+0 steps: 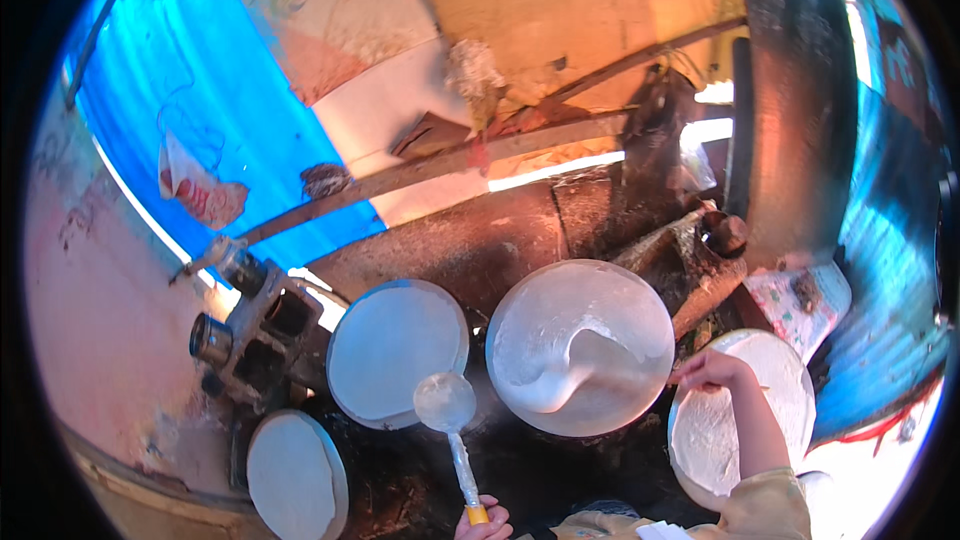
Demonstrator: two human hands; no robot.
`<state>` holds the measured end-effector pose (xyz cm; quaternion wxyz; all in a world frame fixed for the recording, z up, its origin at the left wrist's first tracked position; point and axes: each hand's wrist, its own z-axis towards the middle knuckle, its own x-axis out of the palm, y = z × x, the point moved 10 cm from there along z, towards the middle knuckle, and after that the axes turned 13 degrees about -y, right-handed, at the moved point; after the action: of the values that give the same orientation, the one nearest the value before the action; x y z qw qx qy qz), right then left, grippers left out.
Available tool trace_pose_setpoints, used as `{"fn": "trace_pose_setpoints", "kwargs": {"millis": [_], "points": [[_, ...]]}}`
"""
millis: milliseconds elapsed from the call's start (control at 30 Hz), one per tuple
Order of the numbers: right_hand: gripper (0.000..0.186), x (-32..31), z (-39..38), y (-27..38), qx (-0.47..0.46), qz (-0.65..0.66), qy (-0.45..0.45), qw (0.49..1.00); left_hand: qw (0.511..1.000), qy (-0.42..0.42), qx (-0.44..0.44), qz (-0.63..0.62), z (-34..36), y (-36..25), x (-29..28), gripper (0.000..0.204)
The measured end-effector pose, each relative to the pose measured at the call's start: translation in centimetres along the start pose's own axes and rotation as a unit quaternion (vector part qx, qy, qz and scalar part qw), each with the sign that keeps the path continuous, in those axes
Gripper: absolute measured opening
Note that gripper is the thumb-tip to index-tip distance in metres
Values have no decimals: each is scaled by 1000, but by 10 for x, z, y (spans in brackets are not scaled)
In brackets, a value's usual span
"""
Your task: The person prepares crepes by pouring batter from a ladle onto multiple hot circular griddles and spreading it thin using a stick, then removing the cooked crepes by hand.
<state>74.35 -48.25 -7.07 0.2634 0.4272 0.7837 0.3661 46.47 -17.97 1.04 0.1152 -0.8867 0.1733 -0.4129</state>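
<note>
My left hand (483, 520), at the lower edge, is closed round the yellow-ended handle of a ladle (446, 403). The ladle's round bowl hangs over the lower right rim of a round pan (395, 350) covered with a smooth pale layer. To its right, a larger round pan (520, 340) carries a thick white swirl of batter (553, 390), partly blurred. My right hand (710, 370) is closed at that pan's right side, above a round tray (740, 440) coated with white paste. Something thin and brownish shows at its fingers; its kind is unclear.
Another round pan (292, 475) with a pale sheet stands at the lower left. A soot-dark metal device (262, 340) with square openings is at the left. Behind the pans runs a brown metal panel (470, 240). A patterned cloth (800, 300) lies at the right.
</note>
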Motion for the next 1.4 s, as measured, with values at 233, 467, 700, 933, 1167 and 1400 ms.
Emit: {"fn": "trace_pose_setpoints", "kwargs": {"millis": [233,467,700,933,1167,1400], "points": [[21,92,1,0,-3,55,-67,996,992,28,-65,-105,-20,2,-13,28],[34,253,-19,1,-12,238,-34,971,983,62,-114,-131,-60,6,-88,23],[7,342,-11,-60,1,220,-238,946,996,28,-43,-71,-82,-9,-127,26],[18,254,-73,-76,9,264,-270,926,997,41,-15,-67,-112,-27,-146,33],[18,278,-106,-42,-264,-12,-392,881,993,80,-50,-65,-97,-11,-123,32],[20,165,-106,-81,-46,85,-373,923,994,73,-73,-29,-89,-12,-109,32]]}}
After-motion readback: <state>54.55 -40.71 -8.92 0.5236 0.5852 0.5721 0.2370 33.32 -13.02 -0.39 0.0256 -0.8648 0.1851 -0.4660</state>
